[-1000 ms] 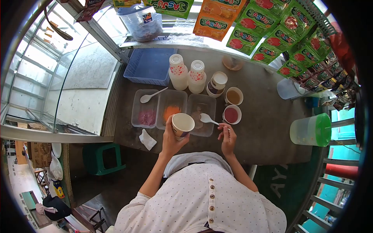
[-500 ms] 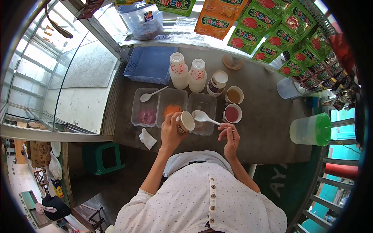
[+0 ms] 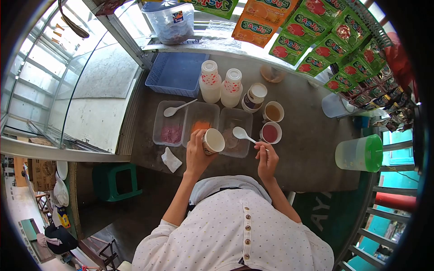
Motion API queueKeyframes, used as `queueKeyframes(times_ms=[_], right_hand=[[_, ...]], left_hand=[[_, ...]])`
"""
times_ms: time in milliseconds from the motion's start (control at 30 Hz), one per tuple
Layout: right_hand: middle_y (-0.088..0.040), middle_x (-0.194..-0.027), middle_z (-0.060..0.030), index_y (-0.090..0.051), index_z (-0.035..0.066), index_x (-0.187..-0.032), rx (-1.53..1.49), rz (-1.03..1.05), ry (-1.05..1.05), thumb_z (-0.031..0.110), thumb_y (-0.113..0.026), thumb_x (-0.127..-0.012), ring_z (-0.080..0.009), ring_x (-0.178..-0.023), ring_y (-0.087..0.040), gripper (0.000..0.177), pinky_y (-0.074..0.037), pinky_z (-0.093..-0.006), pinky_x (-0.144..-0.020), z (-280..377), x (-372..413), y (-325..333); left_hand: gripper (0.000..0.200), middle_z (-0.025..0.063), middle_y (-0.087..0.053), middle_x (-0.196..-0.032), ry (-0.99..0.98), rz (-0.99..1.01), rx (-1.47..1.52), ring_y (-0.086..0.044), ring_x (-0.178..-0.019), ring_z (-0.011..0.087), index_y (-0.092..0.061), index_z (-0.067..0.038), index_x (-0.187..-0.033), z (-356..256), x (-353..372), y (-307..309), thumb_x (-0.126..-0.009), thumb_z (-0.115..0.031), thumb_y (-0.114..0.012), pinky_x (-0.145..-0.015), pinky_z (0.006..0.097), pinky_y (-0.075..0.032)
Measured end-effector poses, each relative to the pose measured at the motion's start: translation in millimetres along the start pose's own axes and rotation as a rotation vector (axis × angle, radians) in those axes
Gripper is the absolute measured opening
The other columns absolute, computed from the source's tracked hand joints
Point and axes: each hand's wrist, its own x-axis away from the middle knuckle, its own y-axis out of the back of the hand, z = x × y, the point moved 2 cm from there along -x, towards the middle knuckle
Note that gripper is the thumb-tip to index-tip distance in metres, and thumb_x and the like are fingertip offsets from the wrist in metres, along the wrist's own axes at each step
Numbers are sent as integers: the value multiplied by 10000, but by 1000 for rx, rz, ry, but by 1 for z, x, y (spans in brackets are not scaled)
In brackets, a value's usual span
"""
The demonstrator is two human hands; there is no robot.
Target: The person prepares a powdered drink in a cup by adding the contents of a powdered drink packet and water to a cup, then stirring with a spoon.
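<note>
My left hand (image 3: 197, 152) is wrapped round a paper cup (image 3: 213, 140), its mouth tilted up toward me. A white plastic spoon (image 3: 244, 134) is pinched by its handle in my right hand (image 3: 267, 159), its bowl over the right tub. That clear tub (image 3: 245, 119) holds a little brownish powder (image 3: 231, 141). Orange powder (image 3: 201, 125) lies in the middle tub (image 3: 195, 109), partly hidden by my left hand. Pinkish-purple powder (image 3: 172, 133) and a second white spoon (image 3: 170, 111) are in the left tub (image 3: 159, 119).
Cups of red drink (image 3: 270, 132) and brown drink (image 3: 272, 113) stand right of the tubs. Behind are stacked upside-down cups (image 3: 209, 81) and a blue basket (image 3: 174, 86). A crumpled tissue (image 3: 171, 160) lies at left, a green-lidded container (image 3: 359, 152) at right. Drink sachets (image 3: 312, 27) hang overhead.
The spoon has moved right, away from the cup, and its bowl is now over the right tub. My left hand and the cup have shifted slightly left.
</note>
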Motion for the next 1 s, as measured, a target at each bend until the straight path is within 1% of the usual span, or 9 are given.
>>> queueKeyframes(times_ms=[100, 200, 300, 733, 800, 833, 900, 967, 1000], right_hand=[[-634, -786, -60, -619, 14, -933, 92, 29, -33, 118, -477, -930, -70, -515, -494, 176, -387, -219, -463, -20, 5, -2], [-636, -789, -61, -622, 13, -947, 32, 34, -89, 139, -465, -938, -66, -517, -493, 201, -385, -218, -464, -31, 9, -5], [-638, -796, -60, -624, 14, -954, -54, -11, -173, 155, -449, -947, -60, -523, -491, 225, -381, -212, -469, -32, 12, -6], [-625, -830, -54, -607, 8, -949, -302, -58, -149, 196, -415, -970, -59, -586, -481, 269, -373, -208, -518, 11, 8, -2], [-623, -833, -53, -602, 2, -936, -327, 129, -84, 164, -428, -962, -73, -608, -491, 239, -388, -216, -525, 21, 9, -7], [-623, -833, -53, -602, 2, -936, -326, 128, -84, 164, -428, -962, -73, -608, -491, 239, -388, -216, -525, 25, 7, -6], [-621, -827, -55, -597, -4, -924, -81, 300, 257, 122, -442, -951, -85, -620, -500, 201, -403, -221, -537, 37, 5, -7], [-622, -826, -61, -600, -2, -919, -102, 218, 278, 90, -448, -943, -81, -619, -504, 179, -409, -223, -537, 30, 5, -8], [-624, -824, -60, -602, 2, -916, -130, 116, 158, 91, -445, -943, -78, -612, -502, 183, -408, -223, -530, 25, 4, -6]], left_hand=[[761, 145, -528, -1100, 116, 76, 103, -544, -980, 336, -417, -61, -1198, 4, 3, -2, -568, -199, -821, -829, 415, -431], [757, 155, -539, -1086, 124, 50, 148, -555, -965, 334, -406, -50, -1208, 4, 3, -1, -603, -254, -811, -840, 429, -423], [777, 157, -536, -1092, 88, 39, 76, -550, -982, 333, -395, -50, -1224, -1, 1, 3, -593, -237, -808, -841, 427, -425], [822, 113, -507, -1142, 16, 106, -68, -500, -1071, 298, -394, -96, -1252, -5, -2, -1, -553, -210, -812, -877, 437, -377], [828, 101, -501, -1149, 12, 118, -65, -486, -1090, 284, -399, -100, -1253, -4, -1, -4, -546, -212, -815, -884, 429, -358], [828, 101, -501, -1149, 12, 118, -64, -486, -1090, 284, -399, -100, -1253, -4, -1, -4, -546, -212, -815, -884, 429, -358], [831, 100, -500, -1161, 16, 121, -80, -486, -1091, 282, -402, -106, -1255, -4, -1, -3, -544, -216, -817, -881, 424, -354], [834, 100, -504, -1162, 17, 101, -80, -488, -1085, 281, -403, -104, -1255, -2, 1, -4, -540, -218, -818, -879, 422, -353], [838, 100, -508, -1162, 14, 83, -79, -491, -1079, 281, -405, -101, -1254, -2, 1, -4, -536, -219, -820, -878, 420, -352]])
